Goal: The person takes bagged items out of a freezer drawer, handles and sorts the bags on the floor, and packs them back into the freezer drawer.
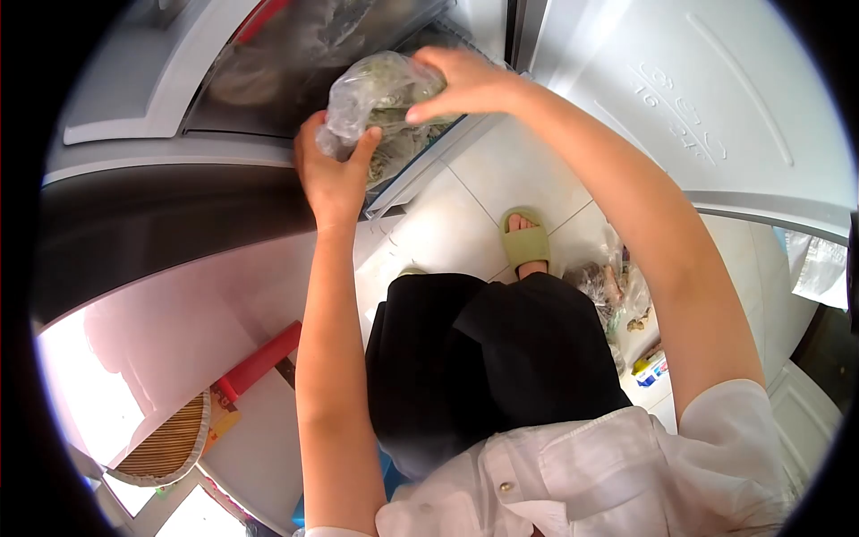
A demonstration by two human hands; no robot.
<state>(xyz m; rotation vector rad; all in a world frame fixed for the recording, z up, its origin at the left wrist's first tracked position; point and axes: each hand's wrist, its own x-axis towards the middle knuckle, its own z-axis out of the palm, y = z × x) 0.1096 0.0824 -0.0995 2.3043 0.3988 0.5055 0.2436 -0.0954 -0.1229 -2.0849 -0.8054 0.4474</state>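
Note:
A clear plastic bag (371, 89) with pale greenish contents is held up between my two hands over a pulled-out freezer drawer (420, 179). My left hand (335, 170) grips the lower left side of the bag, thumb pointing up along it. From the right, my right hand (465, 85) holds the bag's other side between thumb and fingers. What the bag contains cannot be made out. Beneath it, more bagged food (398, 152) lies in the drawer, partly hidden by the bag and my hands.
The open fridge door (680, 98) stands to the right. Plastic bags (608, 286) and a small yellow-blue package (650, 367) lie on the tiled floor. At the lower left are a woven round tray (165, 438) and a red object (259, 362). A green slipper (525, 242) is on my foot.

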